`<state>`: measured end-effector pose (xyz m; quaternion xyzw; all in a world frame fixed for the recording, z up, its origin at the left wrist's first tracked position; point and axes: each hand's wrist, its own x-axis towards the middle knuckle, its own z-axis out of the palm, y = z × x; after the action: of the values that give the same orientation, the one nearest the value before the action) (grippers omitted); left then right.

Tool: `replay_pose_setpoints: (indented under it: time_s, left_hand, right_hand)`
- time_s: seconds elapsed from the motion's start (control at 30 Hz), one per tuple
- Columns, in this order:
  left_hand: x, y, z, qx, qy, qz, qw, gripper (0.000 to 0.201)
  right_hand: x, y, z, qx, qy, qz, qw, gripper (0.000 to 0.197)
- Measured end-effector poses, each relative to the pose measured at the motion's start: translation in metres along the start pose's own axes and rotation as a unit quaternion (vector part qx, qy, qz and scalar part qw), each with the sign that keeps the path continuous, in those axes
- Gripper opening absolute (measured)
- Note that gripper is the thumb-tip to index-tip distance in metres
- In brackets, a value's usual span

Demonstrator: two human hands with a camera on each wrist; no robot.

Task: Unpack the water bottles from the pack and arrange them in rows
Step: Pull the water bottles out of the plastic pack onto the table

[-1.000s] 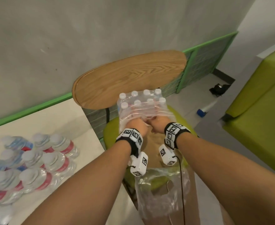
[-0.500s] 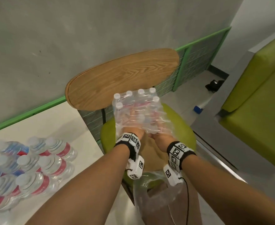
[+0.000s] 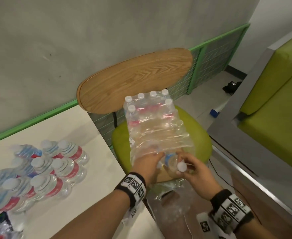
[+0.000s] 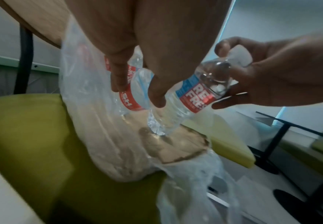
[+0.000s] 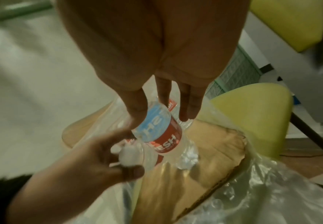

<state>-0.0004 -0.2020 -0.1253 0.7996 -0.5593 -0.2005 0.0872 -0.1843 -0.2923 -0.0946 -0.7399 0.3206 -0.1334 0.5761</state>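
The shrink-wrapped pack [image 3: 150, 118] lies on a green chair seat [image 3: 121, 140], with several white-capped bottles still at its far end and its near end torn open. My right hand [image 3: 193, 168] grips a red-and-blue-labelled bottle [image 3: 171, 161] by the neck, tilted at the pack's open end; the same bottle [image 4: 195, 92] and hand [image 5: 160, 112] appear in the wrist views. My left hand [image 3: 147, 163] holds a second bottle [image 4: 130, 91] inside the loose wrap, fingers curled round its top [image 5: 128, 154]. Several unpacked bottles [image 3: 55, 166] stand grouped on the white table [image 3: 90, 145].
A wooden chair back [image 3: 135, 80] rises behind the pack. A brown cardboard sheet [image 4: 176, 148] lies under the wrap. A grey wall with a green rail runs behind; a green bench [image 3: 271, 109] stands at the right. Loose plastic [image 3: 173, 204] hangs off the seat's front.
Both hands have drawn back from deep in the wrap to the pack's near open end, each now with a bottle. The emptied near part of the wrap has gone slack.
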Motion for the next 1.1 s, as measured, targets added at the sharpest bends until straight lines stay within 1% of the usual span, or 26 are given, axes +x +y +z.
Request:
replay_pose_setpoints:
  time_s: [0.07,0.13,0.17,0.2,0.23,0.3,0.33,0.37,0.4,0.43,0.47,0.53,0.57,0.6,0.67,0.73,0.8,0.87,0.93,0.97,1.03,1.1]
  left_hand:
    - [-0.017,-0.002,0.007,-0.057,0.004,0.02,0.998,0.061]
    - [-0.035,-0.004,0.006,-0.134,0.044,0.039,0.989,0.058]
    - [-0.044,-0.005,0.002,-0.18,0.067,0.037,0.981,0.056]
    - [-0.053,-0.005,-0.004,-0.236,0.084,0.017,0.968,0.052]
    - [-0.062,-0.007,-0.012,-0.299,0.099,-0.015,0.949,0.046]
    - [-0.079,-0.013,-0.025,-0.425,0.111,-0.09,0.894,0.036]
    - [-0.087,-0.018,-0.031,-0.473,0.115,-0.12,0.865,0.033]
    - [-0.097,-0.023,-0.036,-0.502,0.121,-0.144,0.844,0.034]
    - [-0.108,-0.028,-0.042,-0.52,0.128,-0.158,0.83,0.036]
    - [-0.121,-0.034,-0.048,-0.529,0.134,-0.166,0.821,0.034]
    - [-0.135,-0.04,-0.053,-0.536,0.141,-0.168,0.815,0.029]
    - [-0.163,-0.058,-0.062,-0.556,0.157,-0.162,0.8,0.023]
    - [-0.18,-0.068,-0.066,-0.559,0.167,-0.164,0.795,0.025]
    - [-0.196,-0.079,-0.069,-0.553,0.186,-0.175,0.793,0.031]
    - [-0.227,-0.104,-0.07,-0.524,0.239,-0.221,0.787,0.048]
    - [-0.258,-0.129,-0.065,-0.485,0.276,-0.27,0.785,0.055]
    - [-0.284,-0.151,-0.061,-0.44,0.283,-0.309,0.794,0.051]
    - [-0.304,-0.171,-0.058,-0.397,0.279,-0.34,0.806,0.038]
    - [-0.315,-0.187,-0.055,-0.345,0.27,-0.362,0.823,0.027]
    - [-0.317,-0.194,-0.053,-0.327,0.268,-0.367,0.829,0.028]
    - [-0.318,-0.205,-0.051,-0.313,0.271,-0.369,0.832,0.036]
    - [-0.315,-0.211,-0.05,-0.314,0.288,-0.36,0.83,0.039]
  right_hand:
    - [-0.004,0.0,-0.006,0.022,0.036,0.001,0.999,0.035]
    - [-0.004,-0.005,-0.009,0.051,0.05,0.003,0.997,0.037]
    - [-0.004,-0.008,-0.009,0.055,0.051,0.006,0.997,0.038]
    - [-0.005,-0.013,-0.009,0.049,0.049,0.008,0.998,0.038]
    - [-0.006,-0.018,-0.007,0.042,0.044,0.011,0.998,0.039]
    - [-0.008,-0.029,-0.003,0.035,0.035,0.015,0.999,0.039]
    - [-0.009,-0.036,-0.001,0.031,0.034,0.015,0.999,0.038]
    - [-0.01,-0.043,0.003,0.025,0.034,0.014,0.999,0.037]
    - [-0.011,-0.051,0.008,0.021,0.032,0.012,0.999,0.035]
    - [-0.011,-0.06,0.015,0.023,0.025,0.008,0.999,0.033]
    - [-0.012,-0.069,0.023,0.031,0.013,0.006,0.999,0.03]
    - [-0.012,-0.087,0.043,0.047,-0.029,0.004,0.998,0.023]
    - [-0.011,-0.094,0.055,0.046,-0.056,0.004,0.997,0.021]
    - [-0.01,-0.1,0.068,0.035,-0.085,0.003,0.996,0.02]
    - [-0.006,-0.11,0.099,-0.005,-0.14,0.009,0.99,0.024]
    - [-0.004,-0.116,0.133,-0.033,-0.18,0.016,0.983,0.026]
    - [-0.002,-0.12,0.167,-0.088,-0.201,-0.003,0.976,0.027]
    - [0.0,-0.123,0.202,-0.165,-0.213,-0.037,0.962,0.027]
    - [0.002,-0.124,0.234,-0.208,-0.229,-0.061,0.949,0.028]
    - [0.004,-0.124,0.249,-0.222,-0.237,-0.071,0.943,0.029]
    - [0.003,-0.127,0.277,-0.238,-0.248,-0.09,0.935,0.031]
    - [0.001,-0.13,0.301,-0.234,-0.237,-0.104,0.937,0.035]
